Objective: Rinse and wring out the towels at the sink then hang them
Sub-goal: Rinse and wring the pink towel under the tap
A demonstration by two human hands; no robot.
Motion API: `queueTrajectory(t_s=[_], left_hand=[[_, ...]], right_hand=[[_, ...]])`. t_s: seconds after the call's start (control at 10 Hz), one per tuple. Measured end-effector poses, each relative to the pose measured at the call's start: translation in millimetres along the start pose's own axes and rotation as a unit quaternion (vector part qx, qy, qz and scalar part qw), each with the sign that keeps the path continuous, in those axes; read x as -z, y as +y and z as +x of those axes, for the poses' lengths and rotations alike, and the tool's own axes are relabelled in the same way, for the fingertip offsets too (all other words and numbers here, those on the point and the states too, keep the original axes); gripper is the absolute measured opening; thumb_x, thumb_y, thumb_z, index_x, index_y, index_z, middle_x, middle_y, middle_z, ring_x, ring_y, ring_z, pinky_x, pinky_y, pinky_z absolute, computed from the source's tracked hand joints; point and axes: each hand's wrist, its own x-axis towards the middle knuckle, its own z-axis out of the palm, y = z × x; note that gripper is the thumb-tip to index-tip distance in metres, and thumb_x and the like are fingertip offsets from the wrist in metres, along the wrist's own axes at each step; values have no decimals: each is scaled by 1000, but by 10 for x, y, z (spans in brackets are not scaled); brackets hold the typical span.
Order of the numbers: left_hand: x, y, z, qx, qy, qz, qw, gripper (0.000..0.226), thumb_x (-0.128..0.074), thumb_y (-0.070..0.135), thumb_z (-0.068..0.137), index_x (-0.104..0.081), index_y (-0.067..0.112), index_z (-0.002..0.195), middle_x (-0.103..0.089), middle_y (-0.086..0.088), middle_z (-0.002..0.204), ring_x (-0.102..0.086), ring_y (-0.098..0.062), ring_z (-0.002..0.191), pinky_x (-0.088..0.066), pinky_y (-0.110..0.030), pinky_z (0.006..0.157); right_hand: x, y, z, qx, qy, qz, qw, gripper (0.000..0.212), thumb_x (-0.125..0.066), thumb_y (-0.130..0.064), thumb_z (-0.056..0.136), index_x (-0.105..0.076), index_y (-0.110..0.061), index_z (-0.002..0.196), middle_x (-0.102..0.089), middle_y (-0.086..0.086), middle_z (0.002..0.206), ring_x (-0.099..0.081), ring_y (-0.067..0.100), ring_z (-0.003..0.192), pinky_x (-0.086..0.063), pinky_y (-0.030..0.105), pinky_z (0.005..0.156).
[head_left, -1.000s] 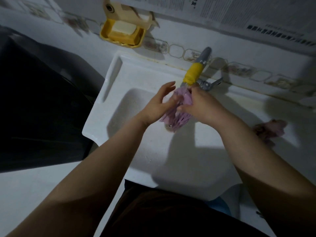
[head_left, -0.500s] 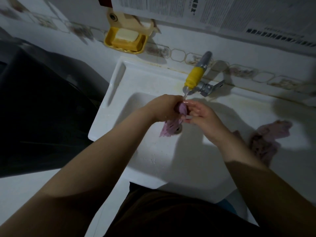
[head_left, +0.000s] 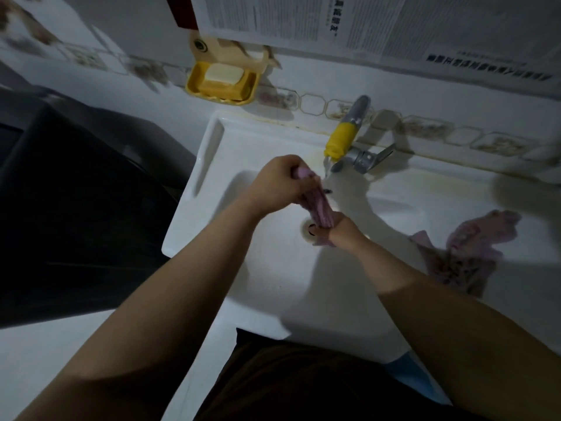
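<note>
A pink towel (head_left: 318, 205) is stretched into a tight roll over the white sink (head_left: 273, 284). My left hand (head_left: 279, 183) grips its upper end, close to the tap (head_left: 343, 138) with the yellow sleeve, from which a thin stream of water runs. My right hand (head_left: 337, 232) grips the lower end just above the drain (head_left: 308, 229). A second pink towel (head_left: 467, 253) lies crumpled on the sink's right ledge.
A yellow soap dish (head_left: 221, 83) with a bar of soap hangs on the tiled wall at the back left. Printed paper (head_left: 334, 22) covers the wall above. A dark bulky object (head_left: 76, 214) stands left of the sink.
My hands have drawn apart along the towel: the left rose toward the tap, the right dropped toward the drain. The bunched towel is now pulled out into a long roll.
</note>
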Motion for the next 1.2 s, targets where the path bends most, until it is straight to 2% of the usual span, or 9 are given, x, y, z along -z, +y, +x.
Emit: queueTrajectory(t_s=[0.2,0.3,0.5,0.7,0.8,0.9,1.0,1.1,1.2], left_hand=[[238,-573,28,90,-18,163,982,22,-60,16,86,-59,17,108,-66,-4,94,-63,-22,85,-47,-26,73],[205,-739,61,144,-176,175,958,49,-49,4,89,-47,15,137,-62,-6,110,-62,-25,97,-50,-21,78],[-140,-770,-102,226,-203,-172,937,29,-35,27,99,-58,22,117,-62,2,111,-53,-17,107,-35,-41,102],[-402,-671,-154,234,-81,-470,847,59,-21,50,101,-54,9,128,-64,-13,110,-62,-26,91,-50,-38,91],[-465,-387,-154,260,-26,-538,801,55,-20,41,104,-47,4,134,-51,-26,134,-58,-36,106,-40,-41,102],[-511,-238,-137,263,12,-567,780,48,-27,35,105,-54,2,125,-62,-22,120,-63,-26,108,-47,-30,95],[-558,-97,-113,230,-24,-612,757,47,-26,30,105,-38,7,143,-49,-13,142,-46,-24,132,-37,-33,106],[-534,27,-67,191,-72,-564,800,42,-25,10,105,-46,15,140,-64,-1,119,-62,-9,111,-45,-20,95],[-716,9,63,222,-57,-482,846,38,-24,31,106,-59,17,113,-68,-1,84,-60,-11,90,-49,-12,72]], right_hand=[[371,-266,-24,-26,-28,-118,992,28,-60,-4,84,-47,-9,108,-56,11,68,-54,22,49,-44,32,51],[446,-529,-46,-15,-65,-88,994,33,-59,-1,81,-49,-8,112,-57,8,66,-57,19,48,-46,37,58],[313,-960,-229,-15,-213,115,970,18,-54,11,85,-60,7,102,-65,12,66,-63,17,56,-51,24,52],[336,-949,-138,-53,-95,259,960,16,-48,12,85,-59,0,85,-63,12,68,-63,19,61,-55,24,58],[125,-879,-198,50,-17,312,949,26,-47,17,83,-57,-6,89,-57,13,83,-59,21,77,-49,29,71],[-159,-745,-374,173,-4,200,964,49,-49,3,94,-42,-20,136,-54,-2,119,-57,0,100,-46,12,83],[-208,-674,-355,270,39,65,960,43,-50,-19,97,-41,-39,135,-45,6,137,-56,1,111,-46,23,97],[-169,-795,-307,260,116,117,951,12,-55,-27,93,-64,-34,99,-57,11,120,-57,0,105,-43,19,92],[-141,-951,-217,189,184,146,953,28,-56,-37,93,-61,-14,78,-65,0,79,-62,8,76,-47,26,77]])
